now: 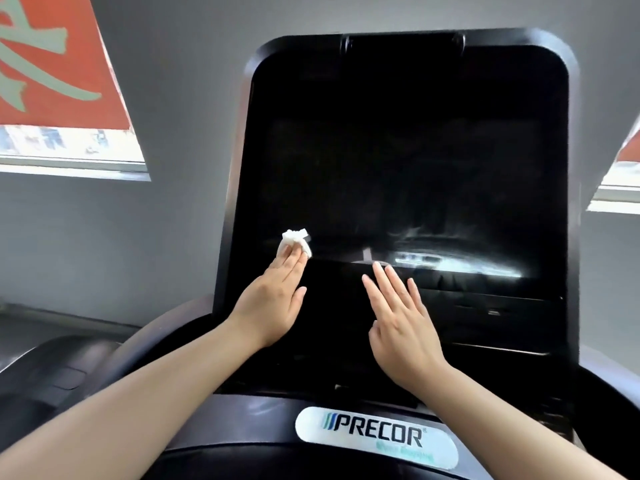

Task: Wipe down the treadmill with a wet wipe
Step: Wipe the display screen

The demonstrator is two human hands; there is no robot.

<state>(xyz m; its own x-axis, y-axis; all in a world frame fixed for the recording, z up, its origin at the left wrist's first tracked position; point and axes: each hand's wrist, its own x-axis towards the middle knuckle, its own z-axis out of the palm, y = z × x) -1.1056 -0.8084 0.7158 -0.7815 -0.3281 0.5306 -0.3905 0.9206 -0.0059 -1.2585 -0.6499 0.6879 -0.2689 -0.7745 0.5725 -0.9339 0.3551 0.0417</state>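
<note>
I count two hands in my view, both bare-armed and both reaching up onto the one treadmill console (408, 150), a tall black panel with rounded upper corners that fills the middle of the picture.

My left hand (273, 292) lies flat against the lower left part of the dark screen, fingers straight and held close together, thumb out to the side. Under its fingertips sits the single wet wipe (296, 241), a small crumpled white wad pressed against the glass near the screen's left edge; part of it bunches up above the fingers. The fingers press it rather than curl round it.

My right hand (403, 317) is spread open on the lower middle of the panel, fingers straight and slightly fanned, with nothing in it. I cannot tell whether its palm touches the surface or hovers just off it. The two hands are near each other but apart, with a strip of black panel between them.

To the right of the right hand's fingertips, one pale smeared streak (460, 258) shows on the glass.

Below the console there is one oval badge (375, 436) reading PRECOR, set on the dark curved housing. A dark rounded handrail part (69, 372) sits at lower left.

Behind, on the grey wall, I count two windows: one at upper left (65, 98) with a red banner bearing pale characters, and one partly cut off at the right edge (623, 168).
</note>
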